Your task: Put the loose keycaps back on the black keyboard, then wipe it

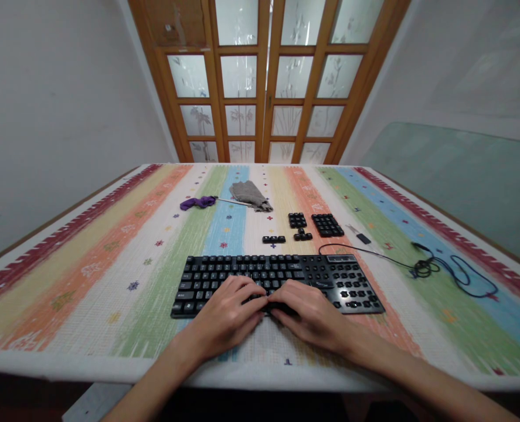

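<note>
A black computer keyboard [189, 295] lies flat near the table's front edge. Its right-hand blocks show bare key stems [352, 287] where keycaps are off. At the keyboard's front middle, my left hand [231, 310] bends its fingers over the lower keys, thumb close to the front edge. My right hand [308, 310] meets it there, fingers curled and thumb tucked below a dark part. Both hands look closed, fingertips almost touching. Whatever they pinch is hidden by the fingers. Behind the keyboard sit removed keycaps in groups: a number-pad block [327, 225], a smaller block [297, 220], arrow keys [302, 235] and a short row [274, 239].
A grey cloth [248, 194] and a purple cloth [198, 203] lie farther back, a thin rod between them. Right of the keycaps is a small black-handled tool [363, 238]. The keyboard's cable [427, 268] coils at right on the striped tablecloth [154, 293].
</note>
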Tool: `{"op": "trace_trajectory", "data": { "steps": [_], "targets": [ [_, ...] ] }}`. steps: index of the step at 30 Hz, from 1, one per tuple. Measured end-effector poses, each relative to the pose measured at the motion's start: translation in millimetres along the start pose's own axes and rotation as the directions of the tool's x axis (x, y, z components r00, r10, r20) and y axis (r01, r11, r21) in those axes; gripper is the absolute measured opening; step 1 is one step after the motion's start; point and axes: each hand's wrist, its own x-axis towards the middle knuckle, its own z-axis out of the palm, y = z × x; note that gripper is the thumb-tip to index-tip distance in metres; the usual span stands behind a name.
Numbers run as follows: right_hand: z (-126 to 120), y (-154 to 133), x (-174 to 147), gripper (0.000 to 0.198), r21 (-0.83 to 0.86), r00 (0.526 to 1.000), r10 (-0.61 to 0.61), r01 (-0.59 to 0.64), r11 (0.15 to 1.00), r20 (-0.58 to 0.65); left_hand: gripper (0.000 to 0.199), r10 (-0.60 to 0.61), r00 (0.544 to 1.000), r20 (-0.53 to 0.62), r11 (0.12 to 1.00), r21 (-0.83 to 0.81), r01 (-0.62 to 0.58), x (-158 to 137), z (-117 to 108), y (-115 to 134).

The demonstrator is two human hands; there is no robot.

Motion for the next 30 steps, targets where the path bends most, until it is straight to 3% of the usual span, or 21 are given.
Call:
{"op": "trace_trajectory", "data": {
  "steps": [7, 10, 14, 21, 26, 30],
  "targets": [
    [0, -1, 3, 0.014, -0.059, 1.0, 0.004, -0.004, 0.998, -0.008, 0.017, 0.002, 1.0, -0.009, 1.0, -0.021, -0.002, 0, 2, 0],
    [1, -7, 2, 0.019, -0.168, 0.998, -0.043, 0.035, 0.985, -0.045, 0.015, 0.012, 1.0, -0.005, 1.0, -0.021, -0.012, 0, 3, 2],
    [4, -21, -4, 0.029, -0.373, 0.989, -0.148, 0.128, 0.919, -0.026, 0.01, 0.034, 0.999, -0.011, 0.999, -0.01, -0.034, 0, 8, 3],
    [13, -33, -15, 0.038, -0.591, 0.978, -0.207, 0.179, 0.786, 0.021, 0.009, 0.012, 1.0, -0.028, 1.0, -0.011, -0.012, -1, 16, 7],
    [18, -32, -15, 0.039, -0.599, 0.968, -0.246, 0.226, 0.768, 0.049, 0.008, -0.003, 1.0, -0.028, 1.0, -0.007, 0.003, -4, 19, 7],
    [11, -26, -9, 0.031, -0.461, 0.981, -0.196, 0.176, 0.87, 0.006, 0.011, 0.002, 1.0, -0.006, 1.0, 0.023, -0.001, -7, 17, 7]
  ]
}}
